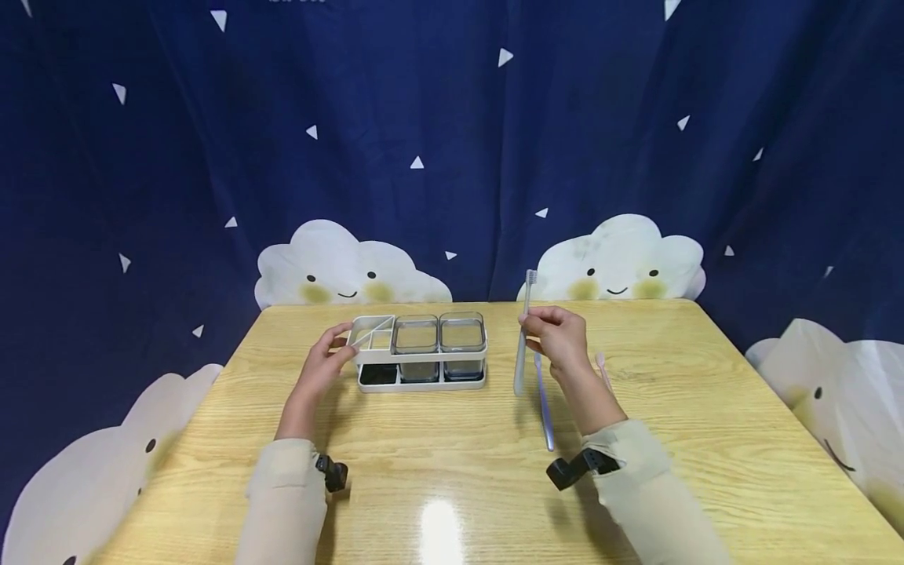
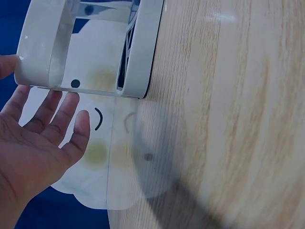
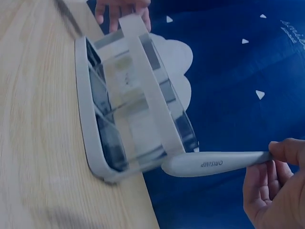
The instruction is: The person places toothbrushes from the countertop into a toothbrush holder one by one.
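A white toothbrush holder (image 1: 424,385) stands on the table with two clear square cups (image 1: 462,333) in it and a divided section at its left end. My left hand (image 1: 326,362) holds that left end, thumb toward the front and fingers behind; in the left wrist view the fingertips (image 2: 71,98) are right at the end wall. My right hand (image 1: 561,337) pinches a grey toothbrush (image 1: 520,365) around its middle, with bristles up and the thick handle end down, right of the holder. In the right wrist view the handle (image 3: 209,163) carries printed letters.
A purple toothbrush (image 1: 544,408) lies on the wooden table (image 1: 424,447) under the right hand. A pink toothbrush (image 1: 603,366) lies farther right, partly hidden by the wrist. A dark blue curtain (image 1: 381,102) with clouds hangs behind the table.
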